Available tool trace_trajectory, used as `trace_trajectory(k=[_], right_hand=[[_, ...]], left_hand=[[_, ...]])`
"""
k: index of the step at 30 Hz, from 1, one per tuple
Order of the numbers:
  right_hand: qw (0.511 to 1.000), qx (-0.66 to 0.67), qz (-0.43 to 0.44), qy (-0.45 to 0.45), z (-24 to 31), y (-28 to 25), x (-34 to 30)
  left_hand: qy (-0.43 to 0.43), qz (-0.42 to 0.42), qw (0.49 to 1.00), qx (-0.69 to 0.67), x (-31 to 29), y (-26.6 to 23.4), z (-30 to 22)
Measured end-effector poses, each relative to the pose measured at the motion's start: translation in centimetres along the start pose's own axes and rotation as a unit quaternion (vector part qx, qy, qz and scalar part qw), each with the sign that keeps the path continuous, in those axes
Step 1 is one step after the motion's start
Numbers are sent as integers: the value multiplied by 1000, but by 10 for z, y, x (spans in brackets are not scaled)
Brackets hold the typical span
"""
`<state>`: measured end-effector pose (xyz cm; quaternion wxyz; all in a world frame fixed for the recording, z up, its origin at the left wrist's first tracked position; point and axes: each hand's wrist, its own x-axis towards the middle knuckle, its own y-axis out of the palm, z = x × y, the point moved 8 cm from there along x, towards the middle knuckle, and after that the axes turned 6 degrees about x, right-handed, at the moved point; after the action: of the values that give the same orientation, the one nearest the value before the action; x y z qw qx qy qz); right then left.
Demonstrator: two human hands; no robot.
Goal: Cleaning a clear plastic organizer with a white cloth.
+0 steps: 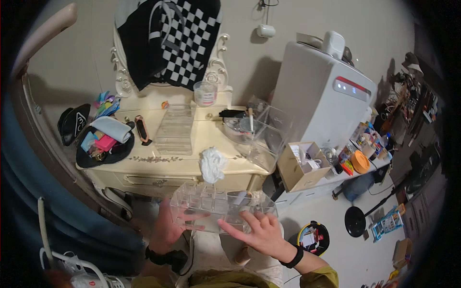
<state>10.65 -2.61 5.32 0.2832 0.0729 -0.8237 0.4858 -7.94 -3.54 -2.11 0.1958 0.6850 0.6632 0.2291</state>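
1. Your left hand (167,228): wide grip, holding left end of clear organizer (223,207); slick plastic could slip.
2. Clear organizer: near side of table (206,137); careless swing could bump it.
3. Right hand (264,235): holding right end; uneven lift could tip it.

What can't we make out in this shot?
All head view:
Left hand: blurred, so its exact contact with the organizer is unclear.
Frame: middle mostly covered by the checkered cloth; top cut off by the upper edge.
Bin: contents too small to identify.
Box: floor hidden by its walls and contents.
Right sleeve: cut off by the lower edge.
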Motion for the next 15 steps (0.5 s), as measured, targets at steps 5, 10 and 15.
trace_trajectory(k=[5,10,15], right_hand=[[998,-12,-58,-31,11,17,36],[989,-31,-144,-14,0,34,58],[988,54,-123,77,-29,55,70]], left_hand=[[9,-75,997,-4,9,-49,-10],[89,-85,992,18,30,-60,-40],[109,-79,991,-2,57,-55,-60]])
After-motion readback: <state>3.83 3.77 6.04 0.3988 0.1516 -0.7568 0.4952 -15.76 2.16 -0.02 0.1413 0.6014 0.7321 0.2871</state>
